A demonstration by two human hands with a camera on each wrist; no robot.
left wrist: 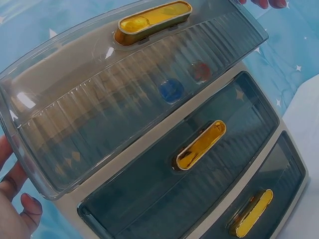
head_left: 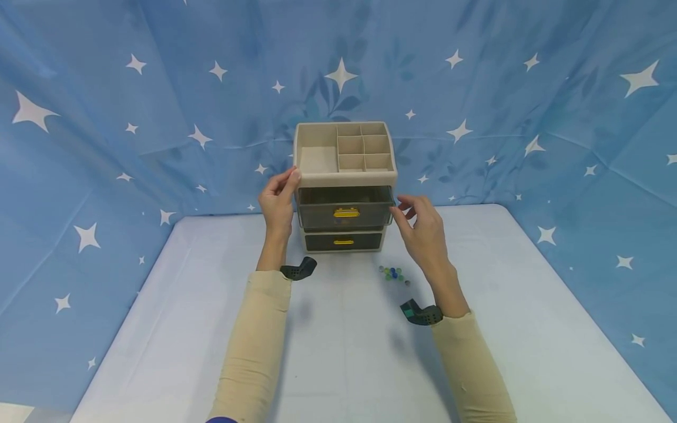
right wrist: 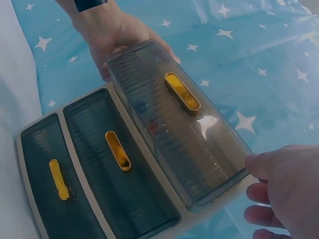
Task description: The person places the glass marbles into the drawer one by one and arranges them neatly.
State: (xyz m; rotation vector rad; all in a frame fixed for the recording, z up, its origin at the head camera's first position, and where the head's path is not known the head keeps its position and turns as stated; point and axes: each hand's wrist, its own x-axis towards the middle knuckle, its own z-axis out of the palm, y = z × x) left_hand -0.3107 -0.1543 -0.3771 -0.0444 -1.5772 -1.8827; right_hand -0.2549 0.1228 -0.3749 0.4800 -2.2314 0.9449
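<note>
A beige desktop organizer [head_left: 346,176] with tinted clear drawers stands at the back of the table. Its top drawer [head_left: 319,220] is pulled out and hides the middle one in the head view. Through its see-through floor show a blue marble [left wrist: 171,90] and a red marble [left wrist: 201,71]. My left hand [head_left: 278,202] holds the organizer's left side near the upper front corner, thumb in front. At the drawer's right front corner, my right hand [head_left: 425,232] touches with the thumb; its other fingers stand slightly off the side. Several small glass marbles [head_left: 394,275] lie on the table below that hand.
A white-covered table [head_left: 338,352] carries everything. Blue star-patterned cloth [head_left: 211,106] hangs close behind the organizer and along both sides. The middle drawer [left wrist: 199,149] and bottom drawer [right wrist: 50,164] are closed, each with a gold handle. The organizer's top has divided compartments [head_left: 365,144].
</note>
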